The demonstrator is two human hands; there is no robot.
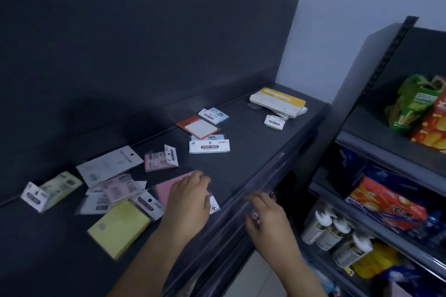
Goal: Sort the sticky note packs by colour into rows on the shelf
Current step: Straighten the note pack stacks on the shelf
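Dark grey shelf (253,152) against a dark back panel, packs scattered all over it, nothing in rows. Left hand (187,196) is down, palm flat on a pink pack (166,188) near the front edge, fingers stretched loosely over it, and a white header card (214,205) peeks out beside the thumb. Right hand (263,214) sits at the shelf's front lip, fingers curled; too blurred to tell whether it holds anything. Just left of the hands lies a yellow pack (120,226), and behind it a jumble of pale pink packs (118,187) and a white card (109,164). A green pack (52,190) sits far left. Another pink one (160,160) lies mid-shelf. Further back, 2 blue packs (213,116) flank an orange-backed pad (199,126). Far right, a white pack (274,123) lies beside a yellow-and-white stack (277,101). To the right, a second rack holds snack bags (422,113) and bottles (335,231).
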